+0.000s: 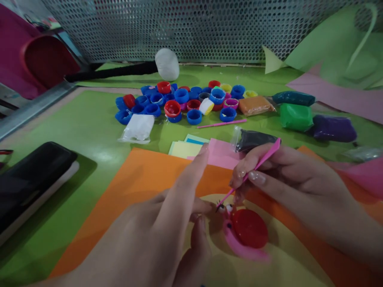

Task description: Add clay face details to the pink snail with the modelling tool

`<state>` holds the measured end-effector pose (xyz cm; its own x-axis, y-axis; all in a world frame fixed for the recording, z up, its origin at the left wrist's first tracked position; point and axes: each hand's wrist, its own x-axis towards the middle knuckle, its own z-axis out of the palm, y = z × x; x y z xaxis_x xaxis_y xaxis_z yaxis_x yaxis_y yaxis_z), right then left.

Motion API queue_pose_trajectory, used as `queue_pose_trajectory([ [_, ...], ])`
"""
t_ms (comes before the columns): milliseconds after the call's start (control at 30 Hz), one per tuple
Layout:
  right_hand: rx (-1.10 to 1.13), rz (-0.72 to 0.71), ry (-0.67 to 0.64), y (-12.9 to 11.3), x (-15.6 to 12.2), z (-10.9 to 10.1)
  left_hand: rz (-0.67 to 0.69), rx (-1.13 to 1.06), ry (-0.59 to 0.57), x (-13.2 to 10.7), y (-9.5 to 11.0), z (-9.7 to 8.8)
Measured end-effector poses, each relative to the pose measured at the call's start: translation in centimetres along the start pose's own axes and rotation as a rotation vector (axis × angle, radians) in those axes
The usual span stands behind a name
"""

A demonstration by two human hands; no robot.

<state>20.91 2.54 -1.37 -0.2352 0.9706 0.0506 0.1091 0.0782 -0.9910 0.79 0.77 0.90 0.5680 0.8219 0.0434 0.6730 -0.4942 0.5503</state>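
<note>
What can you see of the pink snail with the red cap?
The pink snail has a smooth, clay-like, curving body against a glossy round red cap as shell. Two white eyes with dark marks top it; a black dot sits below. It lies on yellow paper. The right hand holds a pink tool, its tip at or very near one eye.

Pink tool [267, 155] in right fingers [277, 188], tip [218, 207] at pink snail [235, 244]
</note>
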Motion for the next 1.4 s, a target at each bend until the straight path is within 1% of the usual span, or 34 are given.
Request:
queue_pose_trajectory([
  [133,0.068,0.014,-0.025,0.0,0.1,0.0,-0.007,-0.008,-0.001,-0.2,0.0,0.0],
  [267,0.021,-0.005,-0.017,0.0,0.1,0.0,0.005,-0.022,-0.005,-0.7,-0.1,0.0],
  [433,0.038,0.0,-0.018,-0.1,-0.1,0.0,0.023,0.0,-0.017,-0.5,-0.1,-0.2],
  [500,0.046,0.005,-0.018,-0.1,-0.1,0.0,0.018,0.004,-0.005,-0.5,-0.1,-0.2],
  [667,0.168,0.026,-0.005,-0.1,0.1,-0.1,-0.003,0.064,0.027,-0.6,0.0,0.3],
  [733,0.153,0.039,0.015,0.0,0.2,-0.2,-0.022,0.09,0.036,-0.6,0.1,0.4],
  [833,0.118,0.037,0.028,-0.1,0.3,-0.2,-0.031,0.06,0.031,-0.6,0.2,0.4],
  [1000,0.122,0.054,0.027,-0.1,0.3,-0.1,0.042,0.044,0.019,-0.6,0.0,0.4],
  [1200,0.114,0.027,0.041,0.2,0.3,-0.2,0.003,0.068,0.109,-0.7,0.0,0.7],
  [1300,0.098,0.05,0.06,0.4,0.2,-0.2,0.047,0.079,0.156,-0.8,-0.2,0.9],
  [1400,0.079,0.07,0.064,0.5,0.1,-0.2,0.044,0.143,0.194,-1.0,-0.4,1.1],
])
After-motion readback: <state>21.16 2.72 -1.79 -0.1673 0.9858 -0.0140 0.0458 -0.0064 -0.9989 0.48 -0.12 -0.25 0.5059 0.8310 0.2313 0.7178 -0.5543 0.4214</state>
